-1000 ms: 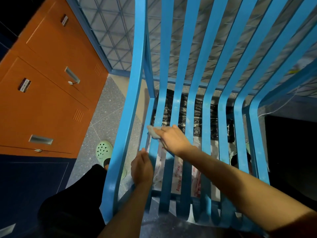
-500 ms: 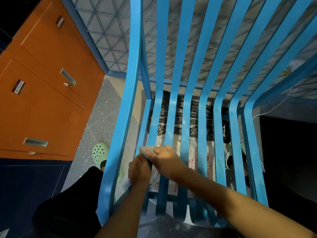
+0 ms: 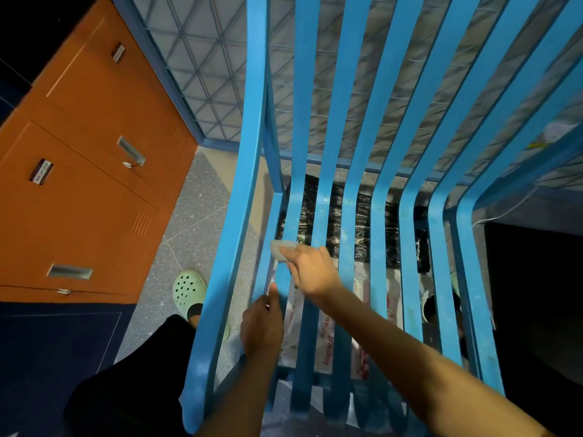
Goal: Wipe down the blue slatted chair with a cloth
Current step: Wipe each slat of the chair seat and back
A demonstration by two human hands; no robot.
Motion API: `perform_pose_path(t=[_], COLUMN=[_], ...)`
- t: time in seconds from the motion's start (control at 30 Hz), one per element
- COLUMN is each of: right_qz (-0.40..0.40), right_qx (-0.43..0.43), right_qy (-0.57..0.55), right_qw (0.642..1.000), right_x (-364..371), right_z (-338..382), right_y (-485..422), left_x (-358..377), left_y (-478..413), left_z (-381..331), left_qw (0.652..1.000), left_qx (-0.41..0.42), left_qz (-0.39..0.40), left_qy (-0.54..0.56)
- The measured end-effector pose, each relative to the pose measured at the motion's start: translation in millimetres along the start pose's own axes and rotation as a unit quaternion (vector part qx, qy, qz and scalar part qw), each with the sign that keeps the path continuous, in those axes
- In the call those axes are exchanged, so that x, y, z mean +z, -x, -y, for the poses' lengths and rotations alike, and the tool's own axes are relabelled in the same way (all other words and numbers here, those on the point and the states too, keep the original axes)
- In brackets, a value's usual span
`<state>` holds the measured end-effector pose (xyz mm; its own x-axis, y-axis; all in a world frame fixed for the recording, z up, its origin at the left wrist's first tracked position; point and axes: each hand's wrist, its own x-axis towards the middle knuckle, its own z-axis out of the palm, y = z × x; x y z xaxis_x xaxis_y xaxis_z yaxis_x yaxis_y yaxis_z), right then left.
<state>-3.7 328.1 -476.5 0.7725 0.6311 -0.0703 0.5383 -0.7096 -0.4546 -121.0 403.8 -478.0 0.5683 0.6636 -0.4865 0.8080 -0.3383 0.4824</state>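
Right hand [image 3: 310, 272] pinches a small grey cloth [image 3: 281, 249] at its fingertips, pressing it on a seat slat of the blue chair [image 3: 325, 197] near the left edge. Left hand [image 3: 262, 326] is closed around the neighbouring slat, just below the cloth. Orange cabinet [image 3: 88, 184] stands left.

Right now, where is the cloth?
In the head view the cloth sits left of centre, pinched in the right hand and pressed on the chair's second seat slat from the left, above the left hand.
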Motion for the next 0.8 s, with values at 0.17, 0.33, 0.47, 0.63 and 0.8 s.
perform_pose_path(t=[0.17,0.33,0.47,0.63,0.8], right_qz=[0.015,0.050,0.034,0.009,0.061], right_qx=[-0.076,-0.073,0.039,-0.018,-0.017], right_qy=[0.015,0.084,0.092,0.012,0.036], right_qw=[0.997,0.993,0.994,1.000,0.997], right_x=[12.3,-0.2,-25.1,-30.6,-9.8], right_z=[17.0,6.2,-6.2,10.3,-0.5], right_y=[61.7,25.0,-35.0,-46.2,-17.6], left_x=[0.3,-0.9,0.1,-0.8,-8.8], left_y=[-3.5,1.3,3.1,4.0,3.3], left_z=[2.2,0.3,-0.7,3.3,-8.7], left_qw=[1.000,1.000,1.000,1.000,0.997], left_qx=[-0.011,-0.007,0.008,0.001,0.010], left_qz=[0.012,0.004,-0.005,0.005,0.007], left_qy=[-0.007,0.005,0.009,-0.010,-0.070])
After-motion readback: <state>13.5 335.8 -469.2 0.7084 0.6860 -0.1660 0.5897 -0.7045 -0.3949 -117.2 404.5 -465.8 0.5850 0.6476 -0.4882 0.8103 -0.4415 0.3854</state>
